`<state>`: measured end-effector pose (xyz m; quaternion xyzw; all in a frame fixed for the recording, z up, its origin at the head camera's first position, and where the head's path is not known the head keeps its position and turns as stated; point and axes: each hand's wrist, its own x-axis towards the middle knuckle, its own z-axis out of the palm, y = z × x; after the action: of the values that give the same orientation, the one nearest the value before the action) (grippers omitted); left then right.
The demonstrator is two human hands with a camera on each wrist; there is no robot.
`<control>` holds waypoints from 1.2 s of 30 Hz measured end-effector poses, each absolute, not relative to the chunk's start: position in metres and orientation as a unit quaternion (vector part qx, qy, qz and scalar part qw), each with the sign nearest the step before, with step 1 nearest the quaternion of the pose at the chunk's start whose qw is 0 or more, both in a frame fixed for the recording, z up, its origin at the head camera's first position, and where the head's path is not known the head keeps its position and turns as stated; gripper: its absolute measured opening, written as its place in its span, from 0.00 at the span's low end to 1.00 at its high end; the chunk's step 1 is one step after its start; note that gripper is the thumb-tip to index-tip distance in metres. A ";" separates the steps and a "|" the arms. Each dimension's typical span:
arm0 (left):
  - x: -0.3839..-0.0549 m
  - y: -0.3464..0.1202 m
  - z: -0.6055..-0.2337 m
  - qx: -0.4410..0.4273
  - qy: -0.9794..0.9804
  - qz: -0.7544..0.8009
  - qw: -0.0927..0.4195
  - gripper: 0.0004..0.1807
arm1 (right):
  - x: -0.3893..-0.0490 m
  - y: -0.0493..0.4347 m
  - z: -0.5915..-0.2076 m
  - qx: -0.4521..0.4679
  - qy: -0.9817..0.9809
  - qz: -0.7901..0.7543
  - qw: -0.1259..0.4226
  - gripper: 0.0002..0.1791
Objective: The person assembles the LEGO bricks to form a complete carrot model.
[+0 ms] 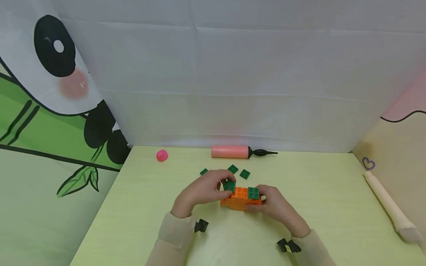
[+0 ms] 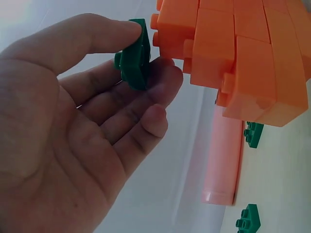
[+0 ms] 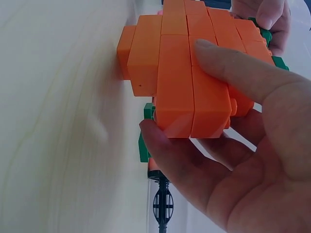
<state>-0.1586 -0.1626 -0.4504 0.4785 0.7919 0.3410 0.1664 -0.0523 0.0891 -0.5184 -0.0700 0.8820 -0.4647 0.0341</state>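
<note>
An orange block build [image 1: 237,203], made of several stacked bricks, is held above the table by my right hand [image 1: 274,205]; in the right wrist view the thumb lies along one side and the fingers [image 3: 184,160] curl round the other. One green brick [image 1: 253,193] sits on its right top end. My left hand [image 1: 208,188] pinches a flat green brick [image 2: 134,56] between thumb and fingers, at the left top end of the orange build [image 2: 233,63]. In the left wrist view a small gap shows between that brick and the orange studs.
Loose green bricks [image 1: 244,174] lie behind the hands. Farther back are a pink pump [image 1: 230,152] with a black nozzle and a small pink toy [image 1: 162,155]. A pale stick-like object [image 1: 389,203] rests along the table's right edge. A white sheet [image 1: 233,92] stands behind.
</note>
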 end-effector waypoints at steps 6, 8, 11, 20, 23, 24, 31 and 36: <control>-0.156 -0.162 -0.450 0.483 0.795 0.328 0.166 0.12 | -0.052 0.090 -0.518 -0.076 0.881 -0.466 0.029 0.15; -0.154 -0.164 -0.450 0.486 0.795 0.323 0.167 0.12 | -0.050 0.087 -0.518 -0.075 0.879 -0.470 0.028 0.15; -0.151 -0.166 -0.450 0.492 0.793 0.318 0.169 0.12 | -0.045 0.082 -0.518 -0.070 0.877 -0.475 0.026 0.14; -0.141 -0.172 -0.451 0.499 0.793 0.308 0.167 0.11 | -0.033 0.069 -0.521 -0.054 0.881 -0.470 0.016 0.14; -0.140 -0.173 -0.451 0.500 0.793 0.307 0.165 0.11 | -0.032 0.067 -0.522 -0.051 0.883 -0.467 0.015 0.15; -0.139 -0.173 -0.451 0.500 0.793 0.308 0.165 0.11 | -0.032 0.067 -0.522 -0.051 0.883 -0.466 0.015 0.15; -0.139 -0.173 -0.450 0.500 0.794 0.308 0.159 0.10 | -0.032 0.067 -0.520 -0.052 0.882 -0.469 0.017 0.15; -0.140 -0.172 -0.451 0.502 0.790 0.315 0.160 0.09 | -0.032 0.066 -0.521 -0.048 0.878 -0.476 0.020 0.15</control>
<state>-0.1395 -0.1722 -0.4514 0.5017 0.7898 0.3148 0.1596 -0.0315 0.0665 -0.5208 -0.0478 0.8782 -0.4755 0.0202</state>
